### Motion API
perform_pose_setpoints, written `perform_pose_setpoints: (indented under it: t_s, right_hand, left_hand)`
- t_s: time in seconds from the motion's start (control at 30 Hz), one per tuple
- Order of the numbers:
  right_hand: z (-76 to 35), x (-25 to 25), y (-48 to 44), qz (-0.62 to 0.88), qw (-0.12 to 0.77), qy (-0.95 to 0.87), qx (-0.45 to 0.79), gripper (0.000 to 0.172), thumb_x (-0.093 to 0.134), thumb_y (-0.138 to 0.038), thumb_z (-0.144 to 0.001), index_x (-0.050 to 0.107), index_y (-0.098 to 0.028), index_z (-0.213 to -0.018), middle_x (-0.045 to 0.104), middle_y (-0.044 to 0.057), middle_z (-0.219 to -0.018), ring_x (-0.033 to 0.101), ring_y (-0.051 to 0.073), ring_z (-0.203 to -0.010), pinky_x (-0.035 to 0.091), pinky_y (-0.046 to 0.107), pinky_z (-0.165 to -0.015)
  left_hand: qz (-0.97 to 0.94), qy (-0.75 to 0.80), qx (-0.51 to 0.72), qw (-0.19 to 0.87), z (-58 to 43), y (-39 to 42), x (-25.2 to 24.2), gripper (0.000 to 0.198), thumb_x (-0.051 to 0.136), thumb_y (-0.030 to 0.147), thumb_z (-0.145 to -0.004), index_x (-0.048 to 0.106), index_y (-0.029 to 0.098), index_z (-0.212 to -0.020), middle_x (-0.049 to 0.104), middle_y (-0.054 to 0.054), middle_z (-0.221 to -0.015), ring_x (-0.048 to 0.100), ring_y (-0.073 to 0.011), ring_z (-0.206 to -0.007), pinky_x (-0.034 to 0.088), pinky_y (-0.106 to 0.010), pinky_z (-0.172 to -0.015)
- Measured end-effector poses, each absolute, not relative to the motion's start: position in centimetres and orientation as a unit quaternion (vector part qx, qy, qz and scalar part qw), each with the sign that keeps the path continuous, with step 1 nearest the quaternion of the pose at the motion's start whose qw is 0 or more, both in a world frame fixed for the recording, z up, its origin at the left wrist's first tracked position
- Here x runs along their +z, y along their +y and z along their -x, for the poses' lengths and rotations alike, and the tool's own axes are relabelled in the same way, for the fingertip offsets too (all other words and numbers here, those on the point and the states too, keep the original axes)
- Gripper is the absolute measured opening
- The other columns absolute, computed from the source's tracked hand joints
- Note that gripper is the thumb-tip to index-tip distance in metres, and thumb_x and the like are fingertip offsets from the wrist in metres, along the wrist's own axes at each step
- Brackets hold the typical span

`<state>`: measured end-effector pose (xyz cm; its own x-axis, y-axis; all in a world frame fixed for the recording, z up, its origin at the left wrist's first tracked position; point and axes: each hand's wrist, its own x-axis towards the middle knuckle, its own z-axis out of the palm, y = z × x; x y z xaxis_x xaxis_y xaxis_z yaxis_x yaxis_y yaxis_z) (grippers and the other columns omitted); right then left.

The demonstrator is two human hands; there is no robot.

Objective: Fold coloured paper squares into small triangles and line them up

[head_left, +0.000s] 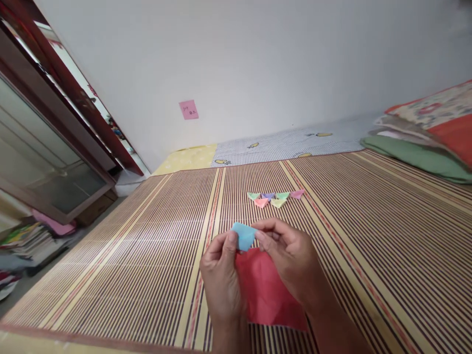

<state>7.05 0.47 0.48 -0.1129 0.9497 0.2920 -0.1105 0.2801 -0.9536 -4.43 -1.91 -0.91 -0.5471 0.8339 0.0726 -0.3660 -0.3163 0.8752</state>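
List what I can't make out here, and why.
In the head view:
Blue paper: its back, turned away; gripped edges, covered by left hand and right hand.
Red sheet: its right edge, behind the right hand.
Pink note: its writing, too small and blurred.
Folded bedding: cut off by the picture's right edge.

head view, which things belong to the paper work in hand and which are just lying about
Likely in the job: blue paper, held by left hand and right hand; red sheet; six small folded papers; striped mat beneath.

Probably just lying about: pink note on the wall; green cloth; book-like stack.
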Motion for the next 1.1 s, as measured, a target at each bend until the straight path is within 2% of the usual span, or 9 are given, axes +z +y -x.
perform_pose_setpoints:
  t_s: [0.07, 0.17, 0.27, 0.43, 0.57, 0.73, 0.93, 1.03, 1.1]
  right_hand:
    - [-6.7, 0.5, 0.2, 0.381, 0.582, -0.557, 0.454, 0.011, 0.07, -0.029, -0.087, 0.066, -0.021, -0.093, 0.067, 0.001, -0.08, 0.066, 0.017, -0.073, 0.054, 0.027, -0.065]
    - [-6.1, 0.4, -0.3, 0.388, 0.573, -0.557, 0.458, 0.009, 0.069, -0.027, -0.088, 0.063, -0.021, -0.087, 0.065, -0.002, -0.072, 0.065, 0.015, -0.065, 0.053, 0.026, -0.059]
    - [-5.8, 0.5, -0.6, 0.376, 0.571, -0.553, 0.477, 0.011, 0.068, -0.027, -0.089, 0.062, -0.021, -0.083, 0.065, -0.001, -0.074, 0.066, 0.016, -0.066, 0.054, 0.027, -0.061]
    - [-6.0, 0.7, -0.4, 0.373, 0.594, -0.552, 0.451, 0.014, 0.068, -0.028, -0.089, 0.064, -0.02, -0.079, 0.061, -0.002, -0.072, 0.061, 0.014, -0.066, 0.051, 0.026, -0.062]
    - [-6.1, 0.6, 0.0, 0.343, 0.607, -0.546, 0.465, 0.017, 0.067, -0.027, -0.091, 0.064, -0.02, -0.076, 0.059, -0.002, -0.075, 0.058, 0.014, -0.07, 0.049, 0.026, -0.065]
    - [-6.1, 0.0, 0.1, 0.331, 0.626, -0.475, 0.522, 0.016, 0.074, -0.027, -0.086, 0.065, -0.021, -0.075, 0.063, -0.001, -0.078, 0.061, 0.014, -0.074, 0.051, 0.026, -0.067]
    - [-6.4, -0.2, 0.3, 0.33, 0.65, -0.468, 0.499, 0.013, 0.078, -0.024, -0.082, 0.067, -0.021, -0.076, 0.066, 0.0, -0.083, 0.064, 0.015, -0.08, 0.054, 0.026, -0.073]
    - [-6.7, 0.1, 0.4, 0.326, 0.635, -0.461, 0.527, 0.011, 0.08, -0.027, -0.081, 0.069, -0.022, -0.083, 0.068, -0.001, -0.082, 0.066, 0.015, -0.08, 0.055, 0.025, -0.073]
    - [-6.9, 0.4, 0.5, 0.32, 0.6, -0.462, 0.569, 0.016, 0.079, -0.03, -0.081, 0.072, -0.022, -0.092, 0.07, 0.0, -0.084, 0.068, 0.016, -0.082, 0.056, 0.026, -0.075]
  left_hand:
    - [-0.213, 0.409, 0.79, 0.404, 4.4, -1.7, -0.8, 0.022, 0.089, 0.036, -0.07, 0.078, 0.017, -0.073, 0.066, 0.001, -0.072, 0.06, -0.01, -0.066, 0.051, -0.02, -0.063]
    - [-0.147, 0.385, 0.794, 0.446, 4.1, -1.5, -0.3, 0.028, 0.095, 0.034, -0.059, 0.077, 0.017, -0.071, 0.066, 0.001, -0.071, 0.063, -0.0105, -0.063, 0.053, -0.019, -0.058]
    - [-0.134, 0.381, 0.785, 0.47, 3.9, -1.7, 0.0, 0.031, 0.097, 0.034, -0.055, 0.078, 0.017, -0.071, 0.068, 0.001, -0.067, 0.062, -0.0099, -0.058, 0.054, -0.018, -0.055]
    - [-0.158, 0.374, 0.782, 0.473, 3.8, -1.9, 0.0, 0.03, 0.097, 0.035, -0.057, 0.079, 0.016, -0.072, 0.07, 0.0, -0.066, 0.062, -0.0098, -0.056, 0.051, -0.017, -0.051]
    - [-0.147, 0.373, 0.775, 0.488, 3.5, -1.8, 0.1, 0.029, 0.097, 0.028, -0.054, 0.079, 0.015, -0.073, 0.072, -0.002, -0.07, 0.063, -0.011, -0.06, 0.054, -0.018, -0.055]
    - [-0.138, 0.355, 0.775, 0.505, 3.2, -2.0, -0.1, 0.028, 0.096, 0.025, -0.055, 0.078, 0.015, -0.074, 0.07, -0.001, -0.069, 0.06, -0.0095, -0.058, 0.053, -0.019, -0.057]
    - [-0.152, 0.343, 0.756, 0.536, 3.1, -2.3, 0.4, 0.028, 0.096, 0.03, -0.059, 0.078, 0.014, -0.073, 0.07, -0.002, -0.068, 0.063, -0.0123, -0.061, 0.054, -0.021, -0.058]
    - [-0.142, 0.337, 0.757, 0.542, 3.0, -2.2, 0.5, 0.03, 0.096, 0.033, -0.059, 0.078, 0.015, -0.075, 0.072, -0.004, -0.073, 0.067, -0.0147, -0.068, 0.055, -0.023, -0.063]
    - [-0.145, 0.343, 0.757, 0.537, 3.0, -2.2, 0.2, 0.033, 0.096, 0.036, -0.058, 0.078, 0.015, -0.076, 0.07, -0.002, -0.07, 0.064, -0.0134, -0.064, 0.054, -0.023, -0.062]
